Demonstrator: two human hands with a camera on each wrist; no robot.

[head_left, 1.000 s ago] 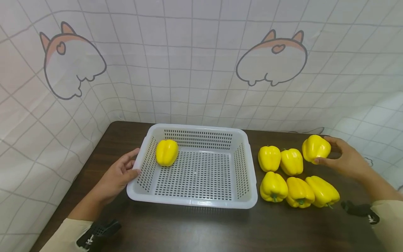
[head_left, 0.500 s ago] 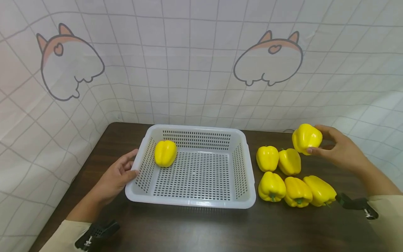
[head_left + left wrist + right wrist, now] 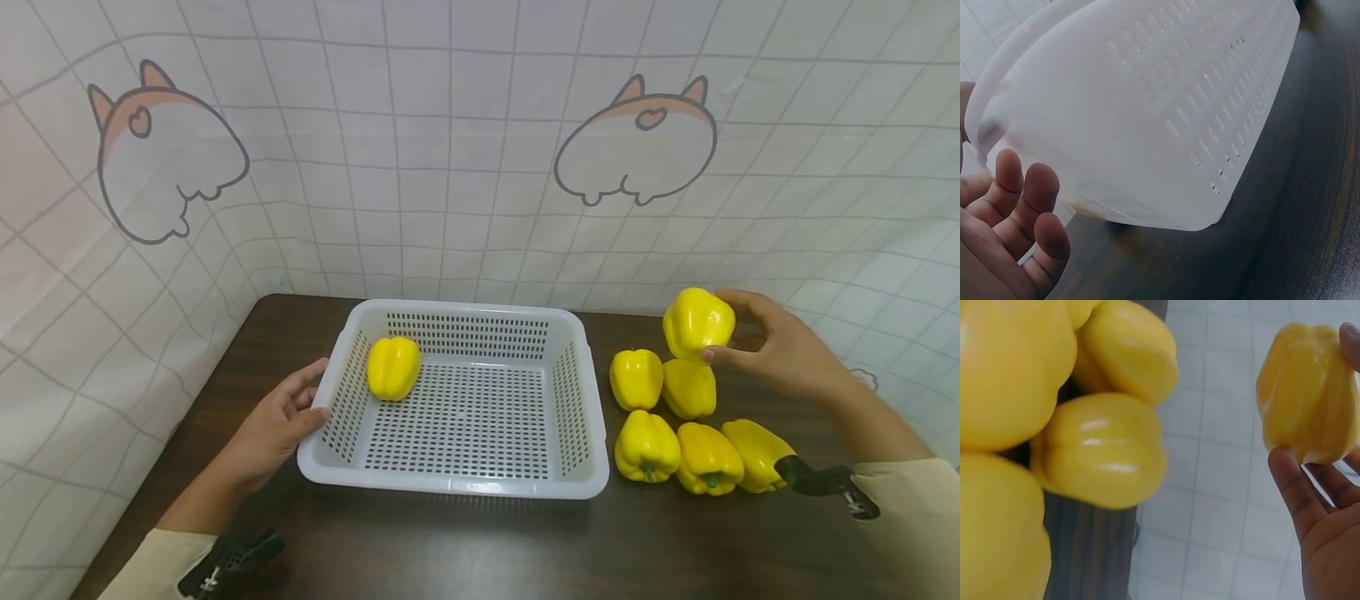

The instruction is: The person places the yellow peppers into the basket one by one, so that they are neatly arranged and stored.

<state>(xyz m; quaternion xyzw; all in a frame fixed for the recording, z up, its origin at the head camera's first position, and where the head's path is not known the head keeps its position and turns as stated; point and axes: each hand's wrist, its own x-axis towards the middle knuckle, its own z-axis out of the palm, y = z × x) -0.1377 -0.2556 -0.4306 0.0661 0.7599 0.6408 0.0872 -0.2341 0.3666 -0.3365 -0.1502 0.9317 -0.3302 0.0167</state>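
My right fingers (image 3: 750, 307) held a yellow pepper (image 3: 697, 323) aloft near five other peppers (image 3: 647, 446) on the counter (image 3: 480, 550); my left fingers (image 3: 300, 381) gripped the white basket (image 3: 453, 484), one pepper (image 3: 393, 368) inside it

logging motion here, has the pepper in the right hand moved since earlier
Yes, the held pepper has moved leftward in the head view, closer to the white basket.

White grid-lined cloth (image 3: 420, 192) behind, two cartoon animal prints (image 3: 176, 162) on it, dark brown table (image 3: 480, 550)
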